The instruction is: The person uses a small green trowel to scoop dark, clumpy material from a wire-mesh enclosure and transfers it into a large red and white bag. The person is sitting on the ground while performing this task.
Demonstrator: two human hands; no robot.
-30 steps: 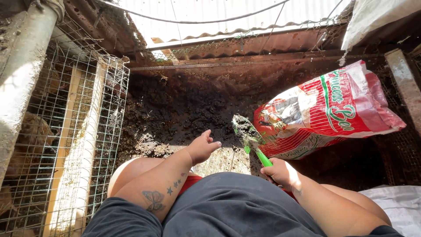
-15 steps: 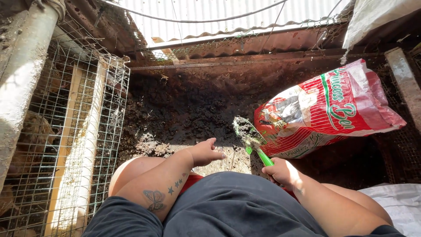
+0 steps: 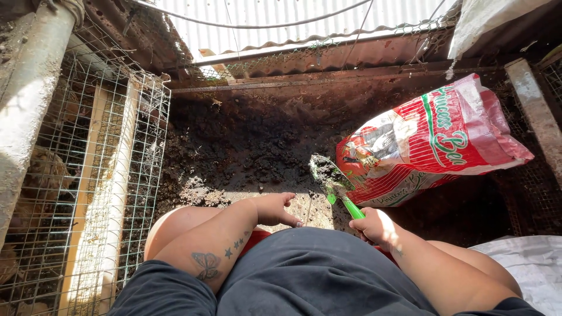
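Trowel (image 3: pixel 333 184) with a green handle sits in the right hand (image 3: pixel 379 227), fingers closed round the grip, its soil-caked blade raised just ahead of the knuckles over the dark soil (image 3: pixel 246 146). Keeping the blade level looks wise, so the clinging dirt does not spill. Left hand (image 3: pixel 275 209) hangs beside it, loosely curled and holding nothing. Just beyond the blade, to the right, lies a plump red-and-white sack (image 3: pixel 445 140) on its side, printed with green lettering and a picture panel. Wire mesh cage (image 3: pixel 111 175) stands far left.
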